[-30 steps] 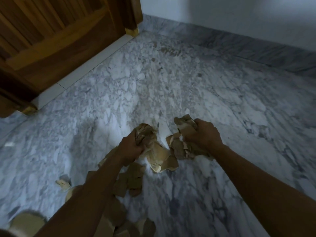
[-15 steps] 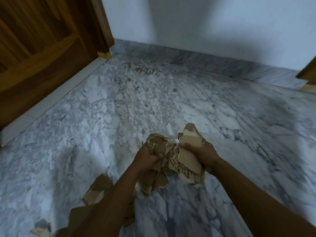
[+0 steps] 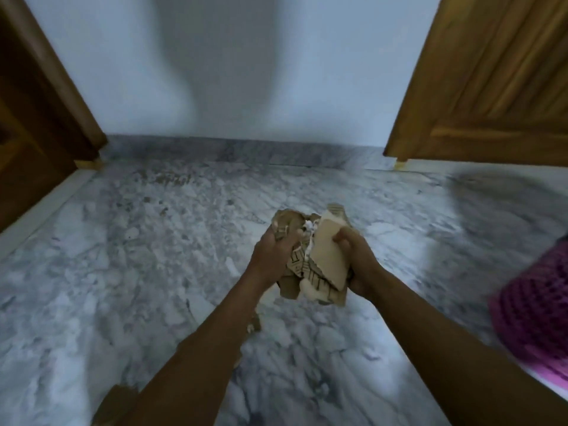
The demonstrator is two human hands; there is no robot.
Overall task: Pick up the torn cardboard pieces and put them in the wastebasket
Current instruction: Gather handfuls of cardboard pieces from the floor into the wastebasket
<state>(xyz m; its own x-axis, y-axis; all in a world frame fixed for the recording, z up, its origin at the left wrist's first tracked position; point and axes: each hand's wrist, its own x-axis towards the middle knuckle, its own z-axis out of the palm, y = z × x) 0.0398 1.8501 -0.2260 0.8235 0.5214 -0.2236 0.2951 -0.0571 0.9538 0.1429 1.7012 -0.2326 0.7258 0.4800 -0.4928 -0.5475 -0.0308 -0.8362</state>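
A bundle of torn brown cardboard pieces (image 3: 319, 259) is held up above the marble floor between both hands. My left hand (image 3: 270, 253) grips its left side, fingers curled into the crumpled pieces. My right hand (image 3: 356, 262) grips the right side, thumb over a flat pale piece. A pink mesh wastebasket (image 3: 534, 309) stands at the right edge, partly cut off by the frame, to the right of my right forearm. Two loose cardboard scraps lie on the floor, one under my left forearm (image 3: 253, 325) and one at the bottom left (image 3: 115, 404).
Grey-white marble floor (image 3: 123, 272) stretches ahead to a white wall (image 3: 246, 72) with a marble skirting. A dark wooden door frame (image 3: 46, 103) stands at the left. A lighter wooden door (image 3: 491, 81) stands at the right.
The view has lifted and turned right, bringing the wastebasket and right door into sight. Both hands have raised the cardboard bundle and pressed it together. Most floor scraps have dropped out of view.
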